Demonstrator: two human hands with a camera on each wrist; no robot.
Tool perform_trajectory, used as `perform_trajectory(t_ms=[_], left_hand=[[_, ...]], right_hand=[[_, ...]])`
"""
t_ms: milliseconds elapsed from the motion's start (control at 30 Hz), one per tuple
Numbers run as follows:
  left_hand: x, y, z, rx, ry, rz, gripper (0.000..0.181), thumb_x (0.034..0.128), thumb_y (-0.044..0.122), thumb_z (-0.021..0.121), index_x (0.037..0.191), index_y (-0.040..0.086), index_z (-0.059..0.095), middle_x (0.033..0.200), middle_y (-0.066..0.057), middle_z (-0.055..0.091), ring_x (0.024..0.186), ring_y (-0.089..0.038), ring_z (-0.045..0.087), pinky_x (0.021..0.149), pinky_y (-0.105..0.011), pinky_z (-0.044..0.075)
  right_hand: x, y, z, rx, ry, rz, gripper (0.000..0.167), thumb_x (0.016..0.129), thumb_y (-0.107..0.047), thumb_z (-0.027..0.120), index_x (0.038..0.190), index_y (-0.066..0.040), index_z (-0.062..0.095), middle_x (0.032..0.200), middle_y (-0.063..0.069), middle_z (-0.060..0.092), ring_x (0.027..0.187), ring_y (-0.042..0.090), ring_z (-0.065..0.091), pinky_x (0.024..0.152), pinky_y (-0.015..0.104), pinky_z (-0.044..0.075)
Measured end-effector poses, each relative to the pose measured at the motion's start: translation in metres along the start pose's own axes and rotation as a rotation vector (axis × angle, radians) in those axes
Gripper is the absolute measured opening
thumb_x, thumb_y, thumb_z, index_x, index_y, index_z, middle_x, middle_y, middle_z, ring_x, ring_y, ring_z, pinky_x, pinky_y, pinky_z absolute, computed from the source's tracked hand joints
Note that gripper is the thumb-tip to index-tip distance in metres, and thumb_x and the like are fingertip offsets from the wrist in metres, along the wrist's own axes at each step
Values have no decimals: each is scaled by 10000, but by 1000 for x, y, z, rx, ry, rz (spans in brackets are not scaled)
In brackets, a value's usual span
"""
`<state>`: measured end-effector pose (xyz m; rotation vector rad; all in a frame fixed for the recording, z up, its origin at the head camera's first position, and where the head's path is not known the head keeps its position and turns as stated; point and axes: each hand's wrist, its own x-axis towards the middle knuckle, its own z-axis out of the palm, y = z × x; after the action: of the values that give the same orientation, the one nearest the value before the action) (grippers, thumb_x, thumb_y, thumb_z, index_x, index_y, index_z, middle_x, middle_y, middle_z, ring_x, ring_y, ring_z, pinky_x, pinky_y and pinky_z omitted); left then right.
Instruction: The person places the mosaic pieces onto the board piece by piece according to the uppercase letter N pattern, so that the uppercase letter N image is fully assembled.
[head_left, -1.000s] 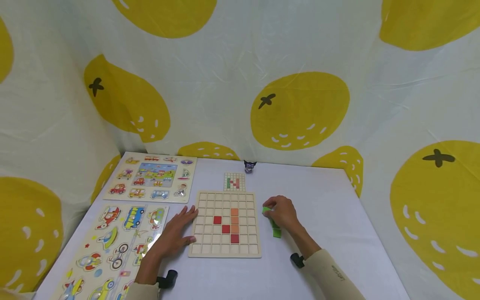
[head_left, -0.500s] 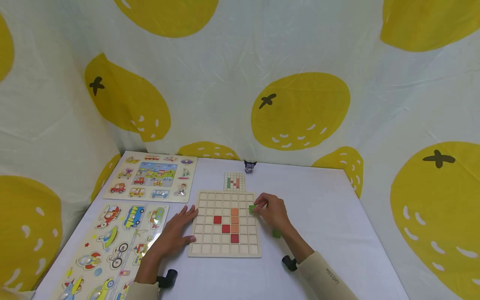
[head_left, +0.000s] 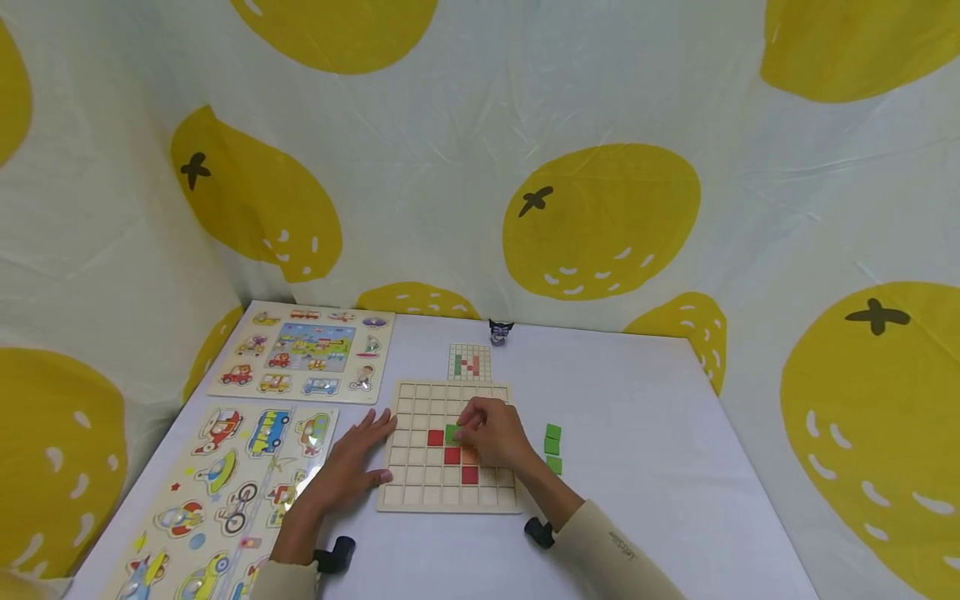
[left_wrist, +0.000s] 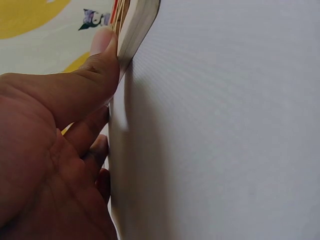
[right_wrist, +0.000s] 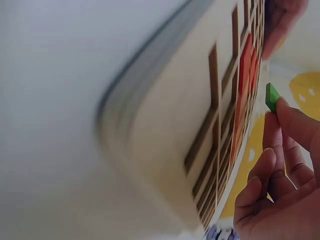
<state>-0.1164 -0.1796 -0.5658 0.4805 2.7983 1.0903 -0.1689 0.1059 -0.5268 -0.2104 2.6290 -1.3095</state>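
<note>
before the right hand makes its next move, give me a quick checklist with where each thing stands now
1. Green tile gripped: ok, pinched in the fingers of the right hand.
2. Green tile seated in a cell: not ok, the right wrist view shows it held clear of the grid board.
3. Board steadied: ok, the left hand touches its left edge.
4. Pattern card uncovered: ok, it lies just beyond the board.
5. Orange tile flat in its cell: cannot tell, the right hand partly covers it.
6. Spare green tiles within view: ok, three lie right of the board.
</note>
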Motion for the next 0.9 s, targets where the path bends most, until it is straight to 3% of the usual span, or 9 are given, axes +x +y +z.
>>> perform_trajectory(t_ms=[533, 900], left_hand=[[0, 2, -2, 10, -11, -7, 899, 867, 154, 858, 1643, 109, 405, 1748, -103, 312, 1653, -414, 176, 1340, -615, 151], [0, 2, -2, 4, -12, -10, 907, 861, 163, 867, 1642, 114, 409, 1746, -104, 318, 1654, -415, 170, 1336, -626, 149]], right_hand=[[18, -14, 28, -148, -19, -54, 152, 865, -214, 863, 906, -191, 718, 729, -95, 672, 694, 74, 607, 613, 258, 458], [31, -21, 38, -215, 34, 14, 254, 853, -294, 893, 859, -214, 653, 708, -64, 629, 661, 120, 569, 586, 275, 428]])
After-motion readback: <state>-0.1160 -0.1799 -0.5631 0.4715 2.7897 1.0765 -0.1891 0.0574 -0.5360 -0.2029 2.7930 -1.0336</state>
